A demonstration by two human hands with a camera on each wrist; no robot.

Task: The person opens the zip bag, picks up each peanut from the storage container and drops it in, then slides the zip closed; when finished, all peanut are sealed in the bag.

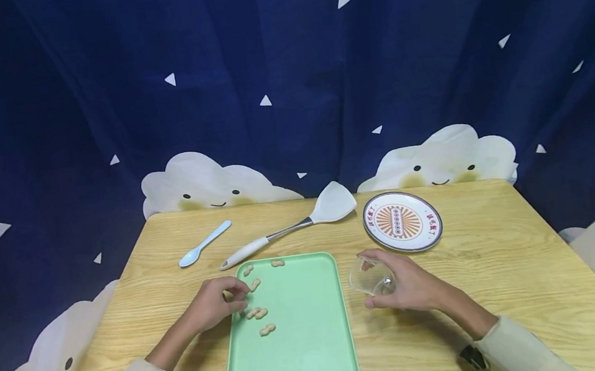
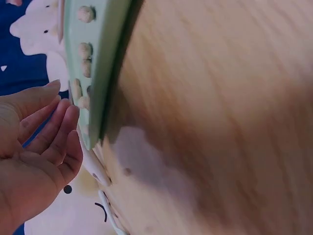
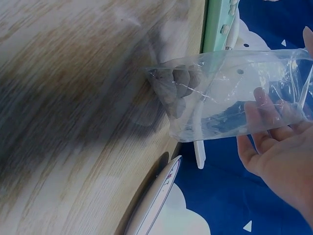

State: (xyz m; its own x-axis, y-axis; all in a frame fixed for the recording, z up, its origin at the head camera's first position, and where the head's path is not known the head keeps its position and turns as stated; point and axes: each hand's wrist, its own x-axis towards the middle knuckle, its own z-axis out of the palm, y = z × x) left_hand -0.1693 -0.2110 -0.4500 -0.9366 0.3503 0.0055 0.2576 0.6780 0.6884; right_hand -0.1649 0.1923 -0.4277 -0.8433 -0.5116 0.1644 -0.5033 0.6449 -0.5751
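My right hand (image 1: 410,280) grips a clear plastic bag (image 3: 230,93) by its mouth, thumb and fingers around it, to the right of the tray. A few brownish rounded lumps (image 3: 181,83) show at the bottom of the bag. My left hand (image 1: 218,304) hovers at the left rim of a green tray (image 1: 310,343), fingers loosely bent, with nothing visible between thumb and fingertips. Several peanuts in their shells lie along the tray's left side, one peanut (image 1: 255,284) right by the left fingertips and another peanut (image 1: 267,329) nearer the front.
Behind the tray lies a white spatula (image 1: 335,202) with its handle toward the left. A light blue spoon (image 1: 205,243) rests at the back left. The printed round plate (image 1: 402,221) sits at the back right. A dark blue curtain (image 1: 296,75) hangs behind the wooden table (image 1: 499,260).
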